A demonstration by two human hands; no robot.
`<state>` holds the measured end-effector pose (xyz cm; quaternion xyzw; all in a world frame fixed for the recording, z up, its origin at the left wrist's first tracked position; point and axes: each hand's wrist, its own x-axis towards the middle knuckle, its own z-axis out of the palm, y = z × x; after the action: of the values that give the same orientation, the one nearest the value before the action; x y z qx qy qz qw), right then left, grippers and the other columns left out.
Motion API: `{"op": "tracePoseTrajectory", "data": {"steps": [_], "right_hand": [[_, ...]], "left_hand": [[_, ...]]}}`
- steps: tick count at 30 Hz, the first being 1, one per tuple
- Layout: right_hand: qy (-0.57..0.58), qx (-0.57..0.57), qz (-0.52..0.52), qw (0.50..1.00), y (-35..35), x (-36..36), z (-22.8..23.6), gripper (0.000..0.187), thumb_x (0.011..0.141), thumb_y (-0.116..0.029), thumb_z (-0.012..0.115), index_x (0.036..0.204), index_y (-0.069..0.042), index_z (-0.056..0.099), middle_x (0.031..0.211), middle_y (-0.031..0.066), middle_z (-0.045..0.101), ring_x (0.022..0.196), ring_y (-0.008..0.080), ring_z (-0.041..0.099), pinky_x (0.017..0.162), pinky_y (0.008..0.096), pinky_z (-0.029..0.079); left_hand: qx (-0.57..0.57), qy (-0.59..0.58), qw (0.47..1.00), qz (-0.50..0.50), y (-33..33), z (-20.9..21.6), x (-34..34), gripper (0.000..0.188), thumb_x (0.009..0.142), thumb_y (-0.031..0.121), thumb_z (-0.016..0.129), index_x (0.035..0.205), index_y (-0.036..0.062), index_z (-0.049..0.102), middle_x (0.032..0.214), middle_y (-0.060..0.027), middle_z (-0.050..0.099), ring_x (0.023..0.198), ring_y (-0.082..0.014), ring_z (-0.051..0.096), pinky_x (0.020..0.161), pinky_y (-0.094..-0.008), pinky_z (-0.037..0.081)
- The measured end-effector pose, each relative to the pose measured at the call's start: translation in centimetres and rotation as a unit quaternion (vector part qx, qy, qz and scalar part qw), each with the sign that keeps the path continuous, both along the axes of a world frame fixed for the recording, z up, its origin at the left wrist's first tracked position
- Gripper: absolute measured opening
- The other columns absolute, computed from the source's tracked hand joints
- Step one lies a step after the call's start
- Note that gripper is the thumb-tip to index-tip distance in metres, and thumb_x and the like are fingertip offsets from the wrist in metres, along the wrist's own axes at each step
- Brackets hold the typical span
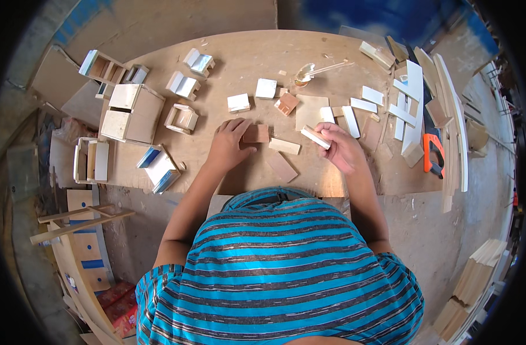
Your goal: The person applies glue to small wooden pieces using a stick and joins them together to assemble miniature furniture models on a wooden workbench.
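My left hand (231, 144) rests on the workbench with fingers and thumb apart, around the left end of a flat reddish-brown wood piece (256, 133). Whether the fingertips touch it I cannot tell. In my right hand (344, 148) is a small wood strip (316, 138) with a white face, pinched between thumb and fingers and tilted above the bench. Between the hands lie a pale wood strip (284, 146) and a thin brown wood piece (283, 167). A thin square board (312, 110) sits just beyond the strip.
Small wooden box-like pieces, such as a large box (139, 112), stand on the left. Farther off are white-topped blocks (266, 88) and a glue container (302, 75) with sticks. White strips (363, 104), long boards (455, 121) and an orange-handled saw (433, 155) lie right.
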<state>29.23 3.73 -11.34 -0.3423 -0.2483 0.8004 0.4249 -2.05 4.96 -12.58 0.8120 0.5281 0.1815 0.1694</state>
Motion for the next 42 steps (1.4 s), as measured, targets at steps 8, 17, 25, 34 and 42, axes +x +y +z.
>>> {"op": "tracePoseTrajectory", "data": {"steps": [8,17,25,34,42], "right_hand": [[0.043,-0.006,0.013,0.999,0.4,-0.7,0.2,0.03,0.091,-0.02,0.053,0.113,-0.001,0.056,0.092,0.0138,0.065,0.065,0.0114,0.061,0.058,0.0226,0.052],[0.102,0.056,-0.034,0.993,-0.5,0.1,0.3,0.038,0.086,-0.003,0.053,0.124,0.002,0.053,0.102,0.0157,0.065,0.072,0.0119,0.06,0.064,0.0228,0.051],[0.081,0.023,-0.084,0.993,-0.5,0.0,0.0,0.021,0.088,-0.005,0.062,0.109,-0.004,0.061,0.093,0.0088,0.068,0.073,0.0086,0.062,0.062,0.0205,0.05],[0.048,-0.01,-0.063,0.997,-0.4,-0.8,0.2,0.008,0.09,-0.014,0.063,0.095,-0.008,0.061,0.08,0.0014,0.065,0.064,0.005,0.058,0.056,0.0177,0.047],[0.033,-0.001,-0.058,0.998,-0.5,-0.3,-0.1,0.011,0.092,-0.017,0.06,0.096,-0.008,0.055,0.076,-0.0006,0.061,0.059,0.0056,0.055,0.054,0.0191,0.043]], "left_hand": [[0.061,-0.048,0.981,-0.18,-2.3,2.1,2.7,0.066,0.06,0.009,0.074,0.123,0.0097,0.057,0.121,-0.0124,0.057,0.115,-0.0326,0.05,0.099,-0.0444,0.041],[0.028,-0.016,0.97,-0.242,-3.5,0.4,5.5,0.057,0.063,0.009,0.072,0.118,0.0074,0.061,0.116,-0.0097,0.059,0.112,-0.0297,0.052,0.096,-0.0409,0.044],[-0.093,-0.15,0.98,-0.091,-4.1,0.5,4.7,0.043,0.079,0.014,0.069,0.121,0.0076,0.059,0.113,-0.0061,0.061,0.101,-0.0249,0.058,0.088,-0.0359,0.047],[-0.474,-0.689,0.545,0.056,-3.5,1.0,2.7,0.04,0.097,0.015,0.046,0.135,0.0035,0.041,0.119,-0.0098,0.059,0.102,-0.0208,0.063,0.087,-0.0378,0.055],[-0.314,-0.387,0.862,0.091,-3.6,-1.5,-2.1,0.035,0.087,0.017,0.062,0.117,-0.0012,0.06,0.104,-0.011,0.067,0.092,-0.0128,0.063,0.072,-0.0265,0.049]]}}
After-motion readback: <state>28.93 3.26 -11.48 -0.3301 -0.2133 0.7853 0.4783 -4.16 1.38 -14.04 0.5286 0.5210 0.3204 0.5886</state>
